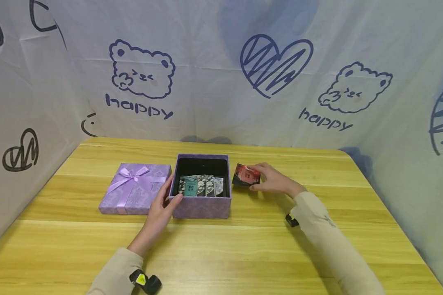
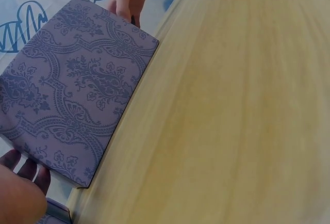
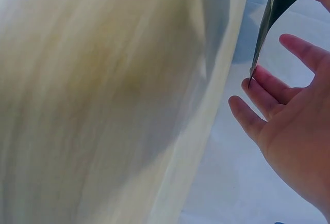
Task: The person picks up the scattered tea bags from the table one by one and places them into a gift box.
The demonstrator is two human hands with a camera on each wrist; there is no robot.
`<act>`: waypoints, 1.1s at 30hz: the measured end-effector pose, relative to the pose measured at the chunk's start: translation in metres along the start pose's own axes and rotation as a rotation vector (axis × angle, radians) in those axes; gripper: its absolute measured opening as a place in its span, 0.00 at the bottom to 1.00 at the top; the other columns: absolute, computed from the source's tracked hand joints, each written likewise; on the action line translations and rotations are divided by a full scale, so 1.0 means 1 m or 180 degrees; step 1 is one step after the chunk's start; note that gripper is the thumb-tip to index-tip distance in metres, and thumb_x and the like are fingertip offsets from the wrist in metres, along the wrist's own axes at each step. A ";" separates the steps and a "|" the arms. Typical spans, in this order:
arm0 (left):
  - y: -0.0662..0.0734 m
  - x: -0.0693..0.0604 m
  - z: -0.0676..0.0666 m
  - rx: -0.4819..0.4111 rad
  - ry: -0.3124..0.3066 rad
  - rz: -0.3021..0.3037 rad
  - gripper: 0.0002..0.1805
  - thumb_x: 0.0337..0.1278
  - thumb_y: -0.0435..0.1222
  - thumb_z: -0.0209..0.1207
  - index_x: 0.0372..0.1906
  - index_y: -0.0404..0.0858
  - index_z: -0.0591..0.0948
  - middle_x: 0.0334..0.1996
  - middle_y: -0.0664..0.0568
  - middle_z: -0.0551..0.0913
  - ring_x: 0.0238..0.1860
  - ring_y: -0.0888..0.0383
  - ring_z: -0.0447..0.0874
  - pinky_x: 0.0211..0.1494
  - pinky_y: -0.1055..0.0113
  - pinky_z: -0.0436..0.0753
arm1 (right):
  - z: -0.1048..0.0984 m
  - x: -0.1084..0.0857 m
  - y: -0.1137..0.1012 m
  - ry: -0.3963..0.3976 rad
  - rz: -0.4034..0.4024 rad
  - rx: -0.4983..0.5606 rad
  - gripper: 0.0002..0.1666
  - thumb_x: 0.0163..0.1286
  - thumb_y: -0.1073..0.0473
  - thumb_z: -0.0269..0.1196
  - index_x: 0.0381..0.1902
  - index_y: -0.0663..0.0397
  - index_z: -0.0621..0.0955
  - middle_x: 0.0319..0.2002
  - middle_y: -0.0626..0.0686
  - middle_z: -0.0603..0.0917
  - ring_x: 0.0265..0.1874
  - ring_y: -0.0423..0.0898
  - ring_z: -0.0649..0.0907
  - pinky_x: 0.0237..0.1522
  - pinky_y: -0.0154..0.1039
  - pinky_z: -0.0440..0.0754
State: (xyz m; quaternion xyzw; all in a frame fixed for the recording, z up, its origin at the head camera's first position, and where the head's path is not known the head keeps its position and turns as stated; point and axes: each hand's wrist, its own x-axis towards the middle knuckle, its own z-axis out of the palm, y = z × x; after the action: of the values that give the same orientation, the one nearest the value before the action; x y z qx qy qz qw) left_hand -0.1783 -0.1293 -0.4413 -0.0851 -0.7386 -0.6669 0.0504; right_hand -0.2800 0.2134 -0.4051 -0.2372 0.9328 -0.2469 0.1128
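An open purple patterned box (image 1: pixel 201 208) stands mid-table with a black inside. Several flat dark sachets with pale floral print (image 1: pixel 206 185), the front one bearing a teal label, stand in its near part. My left hand (image 1: pixel 160 209) grips the box at its near left corner, thumb over the front rim and fingers along the left wall. Just right of the box, my right hand (image 1: pixel 275 179) pinches a red-and-black sachet (image 1: pixel 245 175) by its right side. In the right wrist view that sachet (image 3: pixel 270 20) shows edge-on between thumb and fingers.
Left of the box lies its purple lid (image 1: pixel 112 198) with a lilac ribbon bow, close to my left hand. The wood-grain table (image 1: pixel 221 254) reaches back to a white cloth (image 1: pixel 206 82) printed with bears and hearts, which also hangs at both sides.
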 end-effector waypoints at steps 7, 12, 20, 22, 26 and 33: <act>0.001 0.000 0.001 -0.0003 -0.0002 -0.0021 0.35 0.68 0.33 0.54 0.76 0.39 0.54 0.70 0.36 0.61 0.67 0.43 0.62 0.56 0.80 0.67 | -0.003 -0.016 -0.005 0.0109 -0.0193 -0.0015 0.46 0.60 0.51 0.66 0.72 0.57 0.63 0.67 0.69 0.61 0.64 0.65 0.64 0.61 0.66 0.63; 0.002 -0.001 0.001 0.0007 0.0012 -0.0061 0.35 0.68 0.33 0.54 0.76 0.40 0.54 0.70 0.36 0.61 0.66 0.43 0.63 0.55 0.80 0.67 | -0.004 -0.029 -0.011 0.0141 -0.0268 0.0049 0.45 0.61 0.51 0.67 0.73 0.55 0.63 0.68 0.67 0.60 0.66 0.65 0.62 0.61 0.66 0.62; 0.003 -0.001 0.001 0.0046 0.0025 -0.0068 0.35 0.68 0.33 0.54 0.76 0.39 0.54 0.70 0.35 0.61 0.66 0.43 0.62 0.56 0.81 0.67 | -0.011 -0.041 -0.024 0.0173 -0.0319 0.0033 0.45 0.62 0.50 0.67 0.74 0.51 0.62 0.70 0.65 0.59 0.67 0.63 0.60 0.61 0.66 0.62; 0.003 -0.001 0.001 0.0052 0.0029 -0.0056 0.35 0.68 0.33 0.54 0.76 0.39 0.54 0.70 0.34 0.61 0.66 0.43 0.62 0.56 0.81 0.67 | -0.013 -0.043 -0.028 0.0187 -0.0338 0.0029 0.46 0.61 0.50 0.67 0.74 0.51 0.62 0.70 0.64 0.59 0.67 0.63 0.61 0.61 0.65 0.62; 0.003 -0.001 0.001 0.0044 0.0027 -0.0053 0.35 0.68 0.33 0.54 0.76 0.39 0.55 0.69 0.34 0.62 0.66 0.43 0.63 0.55 0.80 0.67 | -0.017 -0.046 -0.036 0.0225 -0.0402 0.0047 0.46 0.61 0.50 0.67 0.74 0.51 0.62 0.70 0.63 0.59 0.67 0.62 0.61 0.61 0.65 0.62; 0.003 -0.001 0.001 0.0002 0.0005 -0.0060 0.35 0.69 0.33 0.54 0.76 0.39 0.54 0.70 0.35 0.61 0.66 0.43 0.62 0.55 0.81 0.67 | -0.024 -0.044 -0.043 0.0257 -0.0540 0.0028 0.45 0.61 0.50 0.66 0.74 0.50 0.62 0.70 0.62 0.59 0.68 0.60 0.60 0.62 0.64 0.61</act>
State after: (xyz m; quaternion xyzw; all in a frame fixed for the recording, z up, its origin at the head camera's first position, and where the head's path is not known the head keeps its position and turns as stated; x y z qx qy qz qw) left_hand -0.1769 -0.1285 -0.4390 -0.0775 -0.7395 -0.6672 0.0448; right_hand -0.2336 0.2121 -0.3582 -0.3047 0.9120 -0.2691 0.0547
